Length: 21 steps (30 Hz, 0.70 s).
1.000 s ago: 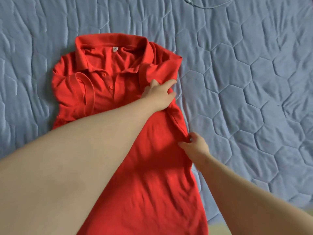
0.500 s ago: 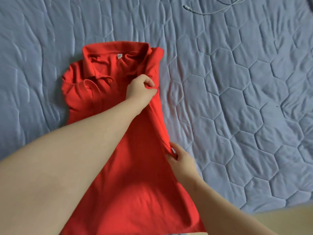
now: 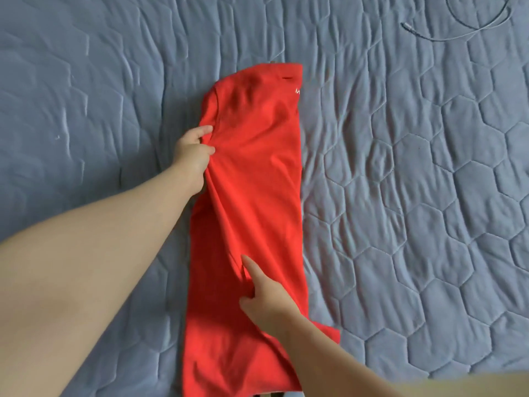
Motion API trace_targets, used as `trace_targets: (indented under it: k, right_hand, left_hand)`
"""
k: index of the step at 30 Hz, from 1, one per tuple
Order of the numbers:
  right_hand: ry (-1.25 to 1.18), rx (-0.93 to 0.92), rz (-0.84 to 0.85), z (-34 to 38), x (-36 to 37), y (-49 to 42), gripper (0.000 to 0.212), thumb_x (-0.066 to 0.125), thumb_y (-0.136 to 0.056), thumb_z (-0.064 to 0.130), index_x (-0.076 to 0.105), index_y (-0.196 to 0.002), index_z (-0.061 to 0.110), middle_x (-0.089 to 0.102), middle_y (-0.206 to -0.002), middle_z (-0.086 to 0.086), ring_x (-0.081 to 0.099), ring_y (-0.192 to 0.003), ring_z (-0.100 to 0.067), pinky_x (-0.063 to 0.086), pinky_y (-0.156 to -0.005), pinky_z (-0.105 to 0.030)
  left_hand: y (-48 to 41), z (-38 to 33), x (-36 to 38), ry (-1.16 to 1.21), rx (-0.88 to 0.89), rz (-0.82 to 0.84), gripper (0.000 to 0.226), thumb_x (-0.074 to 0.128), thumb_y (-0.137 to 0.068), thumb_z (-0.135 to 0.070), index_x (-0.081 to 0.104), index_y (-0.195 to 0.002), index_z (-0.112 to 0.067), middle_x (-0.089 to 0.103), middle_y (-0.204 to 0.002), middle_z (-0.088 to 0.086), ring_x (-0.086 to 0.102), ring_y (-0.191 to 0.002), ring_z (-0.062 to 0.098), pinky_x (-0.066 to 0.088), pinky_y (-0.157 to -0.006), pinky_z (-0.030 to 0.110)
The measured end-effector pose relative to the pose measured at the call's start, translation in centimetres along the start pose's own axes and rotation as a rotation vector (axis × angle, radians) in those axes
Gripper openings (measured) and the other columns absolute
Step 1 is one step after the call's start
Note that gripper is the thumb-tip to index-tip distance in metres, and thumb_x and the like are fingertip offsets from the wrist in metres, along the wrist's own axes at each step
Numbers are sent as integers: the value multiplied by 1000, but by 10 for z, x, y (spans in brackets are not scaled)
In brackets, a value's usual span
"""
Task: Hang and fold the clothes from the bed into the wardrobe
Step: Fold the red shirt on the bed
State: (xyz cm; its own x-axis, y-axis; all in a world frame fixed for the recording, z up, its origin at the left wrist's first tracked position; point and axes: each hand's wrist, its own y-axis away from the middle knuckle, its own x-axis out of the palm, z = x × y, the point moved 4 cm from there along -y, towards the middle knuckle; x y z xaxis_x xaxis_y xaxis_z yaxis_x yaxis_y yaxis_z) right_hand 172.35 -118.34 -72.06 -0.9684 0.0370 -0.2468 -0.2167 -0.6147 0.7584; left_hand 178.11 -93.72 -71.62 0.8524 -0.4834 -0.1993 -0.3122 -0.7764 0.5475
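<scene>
Left hand [image 3: 193, 153] reaches out on a long, straight arm and grips the left edge of the red shirt [image 3: 257, 173], fingers curled into the bunched cloth with creases fanning away from them. Right hand [image 3: 267, 302] lies lower on the shirt, index finger straight and pointing up the fabric beside a raised fold, the other fingers curled; whether they pinch that fold I cannot tell. The shirt lies as a long narrow strip on the blue quilted bedspread [image 3: 400, 196]; its lower end is cut off by the frame and partly covered by the right forearm. A small white mark [image 3: 297, 91] near its top is unreadable. A thin cable [image 3: 408, 26] lies well apart.
</scene>
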Motion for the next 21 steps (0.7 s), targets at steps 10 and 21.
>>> trace_targets:
  k: [10,21]
  right_hand:
    - [216,312,-114,-30,40,28,22,49,-83,18,40,-103,15,54,-109,-7,54,-106,-30,37,-71,-32]
    - [82,155,-11,2,114,57,44,44,-83,8,38,-126,15,56,-120,-10,53,-111,-30,42,-81,-32]
  left_hand:
    - [37,43,-23,-338,171,156,76,66,-79,-8,28,-142,-25,31,-145,6,35,-128,12,28,-107,22]
    - [149,143,-90,-333,-366,287,13,58,-89,-10,58,-102,-15,65,-102,5,61,-79,13,53,-64,20]
